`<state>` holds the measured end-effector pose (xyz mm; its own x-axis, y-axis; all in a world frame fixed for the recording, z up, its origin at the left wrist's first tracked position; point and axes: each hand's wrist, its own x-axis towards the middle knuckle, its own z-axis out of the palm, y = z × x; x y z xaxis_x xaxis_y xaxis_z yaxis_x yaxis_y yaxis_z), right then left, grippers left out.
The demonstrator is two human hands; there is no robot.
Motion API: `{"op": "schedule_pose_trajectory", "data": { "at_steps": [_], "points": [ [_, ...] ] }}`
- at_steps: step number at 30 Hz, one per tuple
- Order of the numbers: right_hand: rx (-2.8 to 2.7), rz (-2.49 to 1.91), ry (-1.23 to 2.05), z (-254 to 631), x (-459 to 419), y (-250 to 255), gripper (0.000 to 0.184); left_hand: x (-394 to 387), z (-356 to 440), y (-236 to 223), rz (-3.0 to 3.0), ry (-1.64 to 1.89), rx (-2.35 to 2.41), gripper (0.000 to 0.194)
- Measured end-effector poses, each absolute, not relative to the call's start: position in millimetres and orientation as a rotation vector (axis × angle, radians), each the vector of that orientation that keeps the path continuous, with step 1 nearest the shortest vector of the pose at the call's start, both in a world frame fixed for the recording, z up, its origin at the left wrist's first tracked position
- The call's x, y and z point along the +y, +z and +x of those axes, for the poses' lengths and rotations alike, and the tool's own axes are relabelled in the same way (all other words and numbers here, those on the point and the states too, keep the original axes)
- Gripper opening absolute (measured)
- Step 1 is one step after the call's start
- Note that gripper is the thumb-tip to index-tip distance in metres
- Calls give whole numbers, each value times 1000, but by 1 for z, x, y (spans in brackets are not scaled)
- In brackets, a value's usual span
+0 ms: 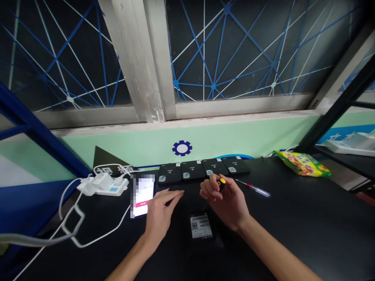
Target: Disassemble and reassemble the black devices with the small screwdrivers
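Note:
My right hand (225, 199) is closed around a screwdriver with a yellow and black handle (222, 182). Its thin shaft slants down toward a black box-shaped device (202, 226) with a white printed label, lying on the black table. Whether the tip touches the device I cannot tell. To the left of the device, my left hand (162, 207) hovers near the phone's edge, thumb and finger drawn together at the tips; anything between them is too small to make out. The phone (145, 195) has a lit screen and lies partly behind this hand.
Several flat black boxes (192, 170) stand in a row along the wall. A second screwdriver (254, 189) with a clear handle lies to the right, near a yellow-green snack bag (303, 164). On the left are a white power strip (113, 186) and loose white cables (99, 240).

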<state>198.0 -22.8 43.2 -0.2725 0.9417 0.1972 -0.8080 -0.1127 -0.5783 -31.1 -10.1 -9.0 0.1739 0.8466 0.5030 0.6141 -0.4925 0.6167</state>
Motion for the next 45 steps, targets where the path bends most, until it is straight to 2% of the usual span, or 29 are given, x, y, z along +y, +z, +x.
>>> {"op": "schedule_pose_trajectory", "data": {
  "at_steps": [7,10,20,25,29,33,38,42,45],
  "points": [
    [-691,-246,1725,198,-24,45,39,-7,-28,-12,2199,1164,1461,17],
    [-693,-258,1727,198,-24,44,39,-8,-27,-10,2259,1058,1478,21],
    [-711,-274,1738,197,-23,42,40,-12,-34,-7,2826,555,1346,59],
    [-703,-280,1743,198,-22,44,40,-14,-41,-10,2945,350,1309,92],
    [-682,-251,1753,198,-22,43,39,-14,-42,-13,2947,302,1307,100],
    [-674,-238,1756,198,-22,42,38,-12,-42,-18,2933,349,1316,94],
    [-676,-244,1747,198,-23,42,39,-10,-42,-21,2933,425,1327,67],
    [-679,-255,1729,199,-23,42,39,-11,-37,-9,2797,659,1395,44],
    [-670,-240,1728,199,-23,43,39,-14,-32,3,2601,841,1474,34]
  ]
}}
